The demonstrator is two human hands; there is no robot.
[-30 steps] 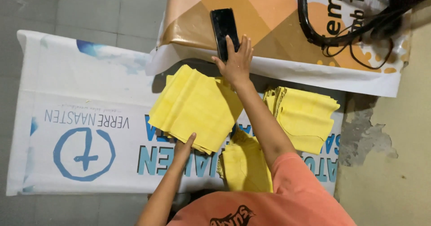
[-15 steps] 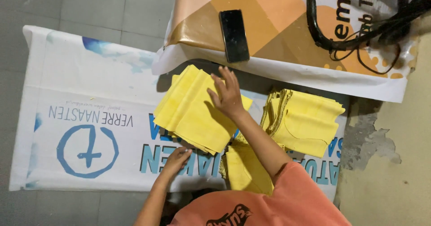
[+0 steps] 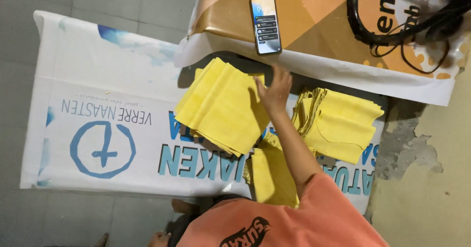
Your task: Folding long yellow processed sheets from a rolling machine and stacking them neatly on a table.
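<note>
**Now: our right hand at the folded yellow stack**

Our right hand (image 3: 274,87) lies with fingers loosely spread at the far right corner of the stack of folded yellow cloth pieces (image 3: 223,107), touching its edge and pinching nothing. That stack rests on the white printed banner (image 3: 98,104) spread over the floor. Just right of the stack, past our forearm, sits a second heap of yellow cloth (image 3: 338,124), its layers fanned and uneven; a third yellow piece (image 3: 270,176) lies near the stack's lower right corner, closest to our orange shirt (image 3: 294,217). Beyond the stack, a smartphone (image 3: 265,24) with a lit screen lies on an orange-patterned banner (image 3: 314,26), and black cables (image 3: 392,26) coil farther right. Our left hand (image 3: 159,238) shows only partly, well below the stack; we cannot tell its grip.
</note>
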